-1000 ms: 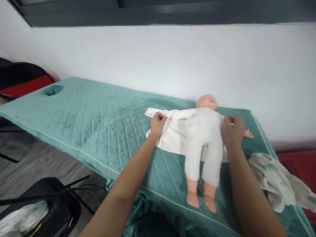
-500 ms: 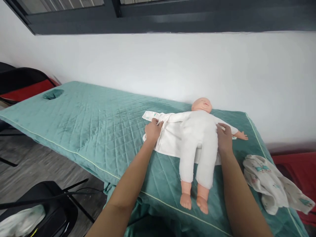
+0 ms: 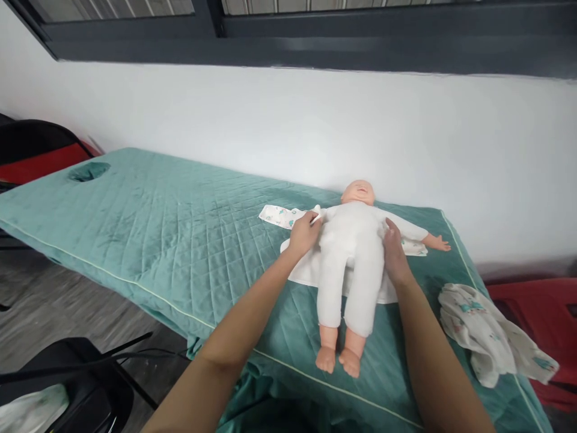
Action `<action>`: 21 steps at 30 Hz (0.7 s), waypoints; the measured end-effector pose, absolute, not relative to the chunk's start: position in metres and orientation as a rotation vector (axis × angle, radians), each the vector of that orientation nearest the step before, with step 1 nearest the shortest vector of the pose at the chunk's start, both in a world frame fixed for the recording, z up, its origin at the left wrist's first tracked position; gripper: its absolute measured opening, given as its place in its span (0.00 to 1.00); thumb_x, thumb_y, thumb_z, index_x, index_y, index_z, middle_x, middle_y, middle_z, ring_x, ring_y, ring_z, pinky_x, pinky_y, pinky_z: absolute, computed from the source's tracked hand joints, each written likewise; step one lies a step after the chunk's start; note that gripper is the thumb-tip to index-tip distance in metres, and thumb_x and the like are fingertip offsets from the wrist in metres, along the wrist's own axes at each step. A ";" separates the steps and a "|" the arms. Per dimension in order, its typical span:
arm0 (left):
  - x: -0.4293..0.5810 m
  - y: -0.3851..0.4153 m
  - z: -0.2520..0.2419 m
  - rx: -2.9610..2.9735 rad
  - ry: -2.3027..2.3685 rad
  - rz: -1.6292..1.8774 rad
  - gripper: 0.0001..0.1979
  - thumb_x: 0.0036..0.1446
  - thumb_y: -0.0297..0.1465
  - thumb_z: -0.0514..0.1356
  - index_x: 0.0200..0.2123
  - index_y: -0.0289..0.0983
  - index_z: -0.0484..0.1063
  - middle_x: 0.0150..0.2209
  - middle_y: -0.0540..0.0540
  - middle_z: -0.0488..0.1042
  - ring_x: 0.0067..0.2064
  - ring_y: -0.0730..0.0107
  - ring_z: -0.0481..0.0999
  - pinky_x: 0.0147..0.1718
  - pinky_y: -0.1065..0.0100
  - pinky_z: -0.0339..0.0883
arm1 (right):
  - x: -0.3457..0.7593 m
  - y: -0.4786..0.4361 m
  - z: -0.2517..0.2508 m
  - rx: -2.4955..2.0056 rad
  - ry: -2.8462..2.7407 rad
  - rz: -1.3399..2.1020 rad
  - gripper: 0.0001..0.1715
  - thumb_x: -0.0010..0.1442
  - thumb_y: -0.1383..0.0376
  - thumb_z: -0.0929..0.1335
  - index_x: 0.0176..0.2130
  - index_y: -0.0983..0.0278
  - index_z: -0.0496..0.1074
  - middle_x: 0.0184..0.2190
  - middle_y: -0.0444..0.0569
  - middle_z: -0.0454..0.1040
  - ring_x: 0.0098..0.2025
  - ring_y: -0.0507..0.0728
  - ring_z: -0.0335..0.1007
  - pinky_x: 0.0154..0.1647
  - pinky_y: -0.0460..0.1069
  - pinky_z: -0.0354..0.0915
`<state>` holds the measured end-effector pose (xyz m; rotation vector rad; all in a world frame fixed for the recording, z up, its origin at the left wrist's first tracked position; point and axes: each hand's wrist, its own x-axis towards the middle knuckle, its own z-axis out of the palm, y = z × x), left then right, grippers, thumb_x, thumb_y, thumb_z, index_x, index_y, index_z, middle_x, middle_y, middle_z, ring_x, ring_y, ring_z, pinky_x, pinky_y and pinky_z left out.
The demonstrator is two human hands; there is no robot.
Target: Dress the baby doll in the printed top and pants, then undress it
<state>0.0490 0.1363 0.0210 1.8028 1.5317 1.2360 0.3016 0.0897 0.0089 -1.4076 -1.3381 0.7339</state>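
Note:
A baby doll with a white cloth body lies face up, its bare feet toward me. Spread under it is a white baby shirt, whose printed sleeve stretches out to the left. My left hand is closed, pinching the shirt's cloth beside the doll's arm on that side. That arm is mostly hidden by the cloth and my fingers. My right hand holds the doll's other side at the waist, its fingers partly hidden. The doll's arm on the right lies stretched out.
A green quilted cover lies over the long table, with a hole at its far left. Crumpled printed clothing lies at the right edge. Black chairs stand at the left, a red seat at the right.
My left hand has moved right with the shirt's cloth, bringing it against the doll's arm. The doll has shifted slightly left, and my right hand has come closer to its torso.

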 end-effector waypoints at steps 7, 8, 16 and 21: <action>0.070 0.157 0.055 1.942 1.556 1.138 0.07 0.63 0.31 0.56 0.38 0.39 0.75 0.38 0.46 0.80 0.39 0.62 0.76 0.39 0.66 0.64 | 0.284 0.080 0.017 -1.347 -1.499 0.818 0.48 0.62 0.34 0.56 0.70 0.54 0.52 0.73 0.48 0.49 0.75 0.68 0.39 0.76 0.62 0.40; 0.072 0.158 0.059 1.963 1.580 1.105 0.08 0.63 0.31 0.56 0.39 0.39 0.75 0.39 0.44 0.80 0.40 0.60 0.76 0.39 0.66 0.65 | 0.282 0.079 0.019 -1.340 -1.506 0.829 0.48 0.62 0.34 0.57 0.70 0.53 0.53 0.73 0.47 0.49 0.75 0.69 0.39 0.76 0.62 0.40; 0.081 0.156 0.076 2.090 1.643 0.959 0.11 0.65 0.31 0.55 0.45 0.37 0.75 0.45 0.39 0.81 0.46 0.56 0.78 0.43 0.63 0.66 | 0.274 0.083 0.017 -1.242 -1.453 0.999 0.48 0.60 0.33 0.57 0.70 0.49 0.51 0.74 0.42 0.47 0.76 0.64 0.38 0.76 0.61 0.43; 0.087 0.155 0.080 2.172 1.684 0.911 0.10 0.65 0.30 0.55 0.45 0.37 0.75 0.45 0.38 0.81 0.46 0.55 0.79 0.42 0.62 0.66 | 0.269 0.082 0.015 -1.167 -1.527 1.082 0.43 0.64 0.39 0.61 0.71 0.49 0.50 0.75 0.38 0.43 0.76 0.60 0.37 0.76 0.57 0.40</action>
